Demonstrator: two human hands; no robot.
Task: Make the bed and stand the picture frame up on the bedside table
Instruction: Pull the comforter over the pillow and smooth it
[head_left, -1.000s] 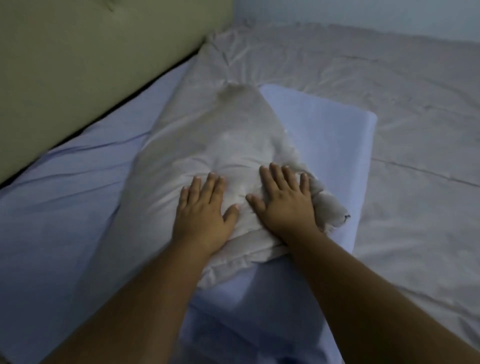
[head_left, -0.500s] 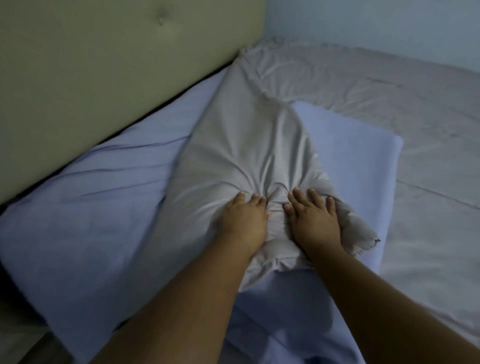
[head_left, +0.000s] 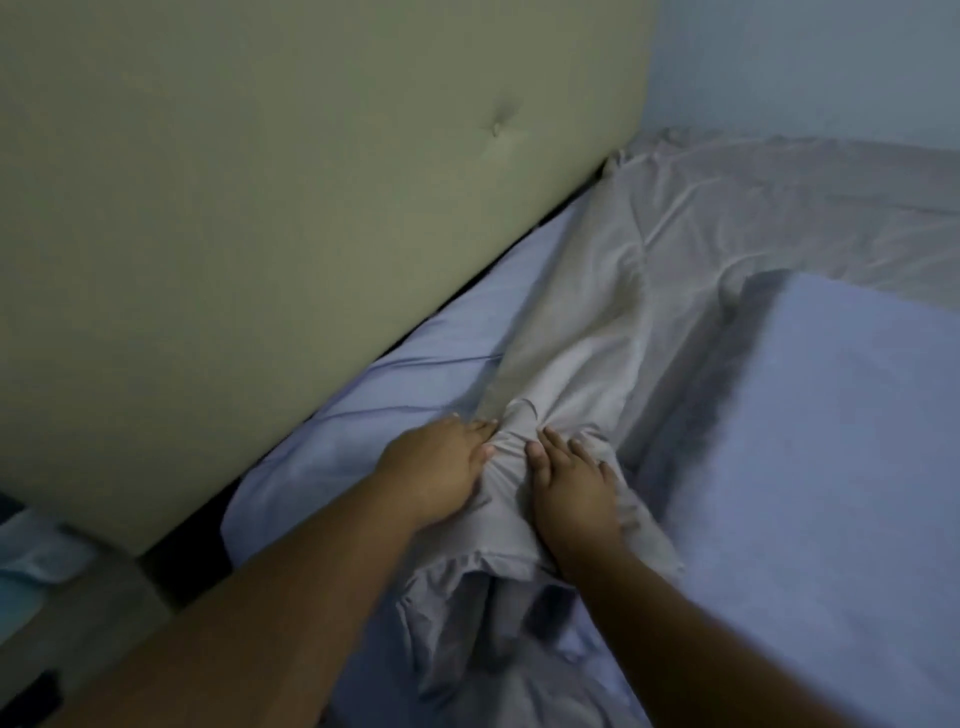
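1 head view, looking down, close over the bed (head_left: 395, 374)

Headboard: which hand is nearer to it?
Left. The left hand grips the grey pillow on the side facing the headboard, with a strip of blue sheet between them. The right hand grips the same pillow on the side away from it.

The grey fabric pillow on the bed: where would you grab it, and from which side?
Likely its near short end, from the person's side: the grey fabric pillow lies lengthwise away, and its loose cloth there gathers easily. The left hand and right hand grip it there, one each side of the bunched folds.
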